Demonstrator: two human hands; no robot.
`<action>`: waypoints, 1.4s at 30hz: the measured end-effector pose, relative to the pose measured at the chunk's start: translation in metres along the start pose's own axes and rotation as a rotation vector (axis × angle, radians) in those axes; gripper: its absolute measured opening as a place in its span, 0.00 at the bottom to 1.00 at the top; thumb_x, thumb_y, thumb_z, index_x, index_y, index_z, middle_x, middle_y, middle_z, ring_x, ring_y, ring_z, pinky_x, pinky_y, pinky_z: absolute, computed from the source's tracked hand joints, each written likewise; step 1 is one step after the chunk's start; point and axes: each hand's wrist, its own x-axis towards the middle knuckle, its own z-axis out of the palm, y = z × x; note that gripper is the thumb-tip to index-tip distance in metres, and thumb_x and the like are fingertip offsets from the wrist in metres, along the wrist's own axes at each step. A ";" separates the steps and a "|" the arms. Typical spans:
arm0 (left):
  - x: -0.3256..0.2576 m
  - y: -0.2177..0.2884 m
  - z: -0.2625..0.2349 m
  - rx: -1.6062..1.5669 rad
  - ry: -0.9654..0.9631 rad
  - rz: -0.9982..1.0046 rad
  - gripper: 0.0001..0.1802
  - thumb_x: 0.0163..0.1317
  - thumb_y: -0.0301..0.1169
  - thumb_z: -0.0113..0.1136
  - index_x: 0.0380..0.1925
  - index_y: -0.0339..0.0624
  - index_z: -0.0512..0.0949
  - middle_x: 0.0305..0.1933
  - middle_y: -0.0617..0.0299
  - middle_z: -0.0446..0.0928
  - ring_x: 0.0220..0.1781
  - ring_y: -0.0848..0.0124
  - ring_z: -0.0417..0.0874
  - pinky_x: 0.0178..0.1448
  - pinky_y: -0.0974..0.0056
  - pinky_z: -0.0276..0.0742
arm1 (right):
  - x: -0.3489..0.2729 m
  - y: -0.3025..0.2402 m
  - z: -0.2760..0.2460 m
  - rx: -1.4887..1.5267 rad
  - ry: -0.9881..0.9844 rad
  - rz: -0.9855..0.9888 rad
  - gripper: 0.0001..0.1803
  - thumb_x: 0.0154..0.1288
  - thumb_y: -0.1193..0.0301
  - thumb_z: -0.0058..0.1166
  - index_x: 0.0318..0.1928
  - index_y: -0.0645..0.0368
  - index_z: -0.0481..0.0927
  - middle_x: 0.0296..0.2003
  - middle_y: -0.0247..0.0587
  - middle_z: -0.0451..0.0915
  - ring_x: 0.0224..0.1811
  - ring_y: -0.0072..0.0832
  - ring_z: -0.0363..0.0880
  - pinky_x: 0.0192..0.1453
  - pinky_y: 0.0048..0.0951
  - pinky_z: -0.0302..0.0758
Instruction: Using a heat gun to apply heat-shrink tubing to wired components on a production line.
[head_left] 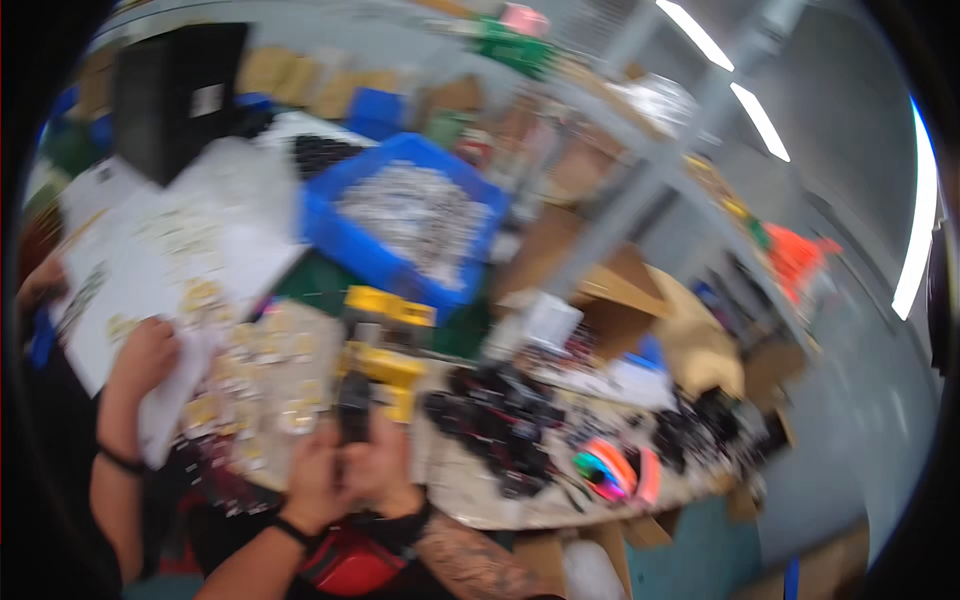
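A cluttered workbench [480, 505] under metal shelving [640, 170] and strip lights is shown, heavily blurred by head motion. Near its front edge a small dark tool or part [354, 405] is held upright between both hands, just below a yellow fixture [388, 340]. The left hand [315, 480] and the right hand [385, 470] are both closed around it, fingers wrapped; the exact grip is lost in the blur. The step in hand is judged to be fitting or working the dark piece at the fixture, so steady alignment would be called for next. Sheets of small gold-coloured parts [260, 380] lie to the left, where another person's hand [145, 360] rests on paper. Behind stands a blue bin of grey parts [410, 220]; black components [500, 420] are heaped to the right.
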 end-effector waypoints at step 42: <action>0.022 0.041 -0.001 -0.039 0.015 0.048 0.42 0.57 0.39 0.77 0.69 0.33 0.73 0.42 0.54 0.81 0.48 0.54 0.78 0.58 0.50 0.73 | -0.391 -0.206 -0.682 -1.353 1.362 0.362 0.17 0.69 0.76 0.59 0.55 0.71 0.78 0.51 0.52 0.85 0.51 0.33 0.83 0.57 0.36 0.78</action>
